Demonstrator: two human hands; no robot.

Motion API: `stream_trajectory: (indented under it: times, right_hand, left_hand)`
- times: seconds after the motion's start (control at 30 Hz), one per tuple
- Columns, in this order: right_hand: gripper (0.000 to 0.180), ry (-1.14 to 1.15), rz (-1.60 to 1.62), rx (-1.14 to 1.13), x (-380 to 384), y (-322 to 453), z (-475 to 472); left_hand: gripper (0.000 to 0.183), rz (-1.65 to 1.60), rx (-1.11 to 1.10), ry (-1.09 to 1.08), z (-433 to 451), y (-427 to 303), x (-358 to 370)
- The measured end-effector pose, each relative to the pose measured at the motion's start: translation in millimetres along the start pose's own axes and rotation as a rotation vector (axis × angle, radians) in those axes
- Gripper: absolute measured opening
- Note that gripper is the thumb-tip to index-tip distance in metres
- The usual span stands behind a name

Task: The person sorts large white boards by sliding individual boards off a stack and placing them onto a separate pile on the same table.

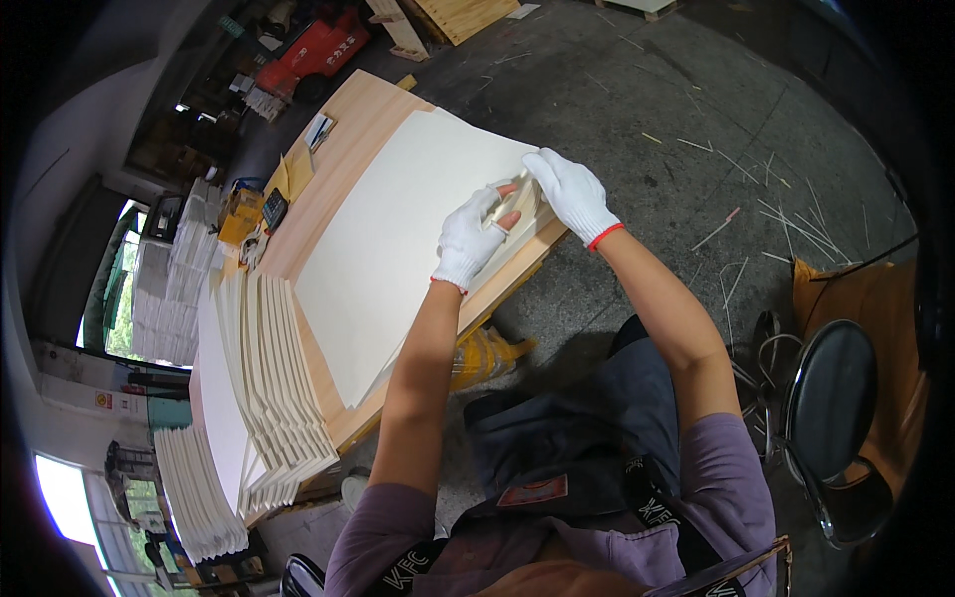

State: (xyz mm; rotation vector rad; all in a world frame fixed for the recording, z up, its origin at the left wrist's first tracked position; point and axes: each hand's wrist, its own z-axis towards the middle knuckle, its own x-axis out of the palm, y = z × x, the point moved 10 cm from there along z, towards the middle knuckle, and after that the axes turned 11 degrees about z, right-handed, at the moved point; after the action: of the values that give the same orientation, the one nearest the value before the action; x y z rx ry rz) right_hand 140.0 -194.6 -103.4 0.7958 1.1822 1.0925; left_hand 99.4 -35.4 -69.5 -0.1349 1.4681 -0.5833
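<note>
A stack of large white paper sheets point(395, 201) lies on a wood-grain table point(358, 104) in front of me. My right hand point(573, 192), in a white knit glove with a red cuff, grips the stack's right-hand corner, where the sheet edges are lifted and fanned. Just left of it, my left hand point(468, 237) rests over the sheets near that corner. Its glove leaves the thumb and a fingertip bare, and these are spread apart beside the fanned edges. The undersides of both hands are hidden.
Bundles of stacked sheets point(276, 388) with stepped edges stand at the table's left end. A calculator point(275, 209), a cardboard box point(240, 216) and a clipboard point(319, 132) line the far side. A black chair point(832, 399) stands to my right; strips litter the floor point(656, 149). A red forklift point(313, 56) is beyond.
</note>
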Motion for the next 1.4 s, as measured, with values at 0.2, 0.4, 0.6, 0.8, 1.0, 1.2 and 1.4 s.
stream_trajectory:
  times: [0.2, 0.4, 0.6, 0.8, 1.0, 1.2, 1.4]
  right_hand:
    - [0.052, -0.038, -0.051, -0.042, 0, 6, -3]
    - [0.050, -0.057, -0.047, -0.072, 0, 1, -2]
    - [0.050, -0.053, -0.048, -0.061, 2, -2, 0]
    - [0.050, -0.032, -0.031, -0.025, 1, 3, -3]
    - [0.049, -0.050, -0.034, -0.057, 1, 0, -3]
    - [0.048, -0.053, -0.048, -0.037, 2, -6, -1]
    - [0.050, -0.046, 0.030, -0.035, 1, 1, -3]
  left_hand:
    - [0.040, 0.009, -0.019, -0.101, -1, 12, -1]
    - [0.043, 0.070, 0.061, -0.031, -4, -10, 1]
    - [0.046, 0.037, 0.041, -0.051, -2, -3, 3]
    - [0.040, 0.058, 0.097, -0.143, -4, -7, -6]
    - [0.037, 0.091, 0.094, -0.080, -2, -7, 1]
    - [0.041, 0.212, 0.111, -0.084, -3, -17, 2]
    - [0.037, 0.176, 0.234, -0.251, -7, -22, -8]
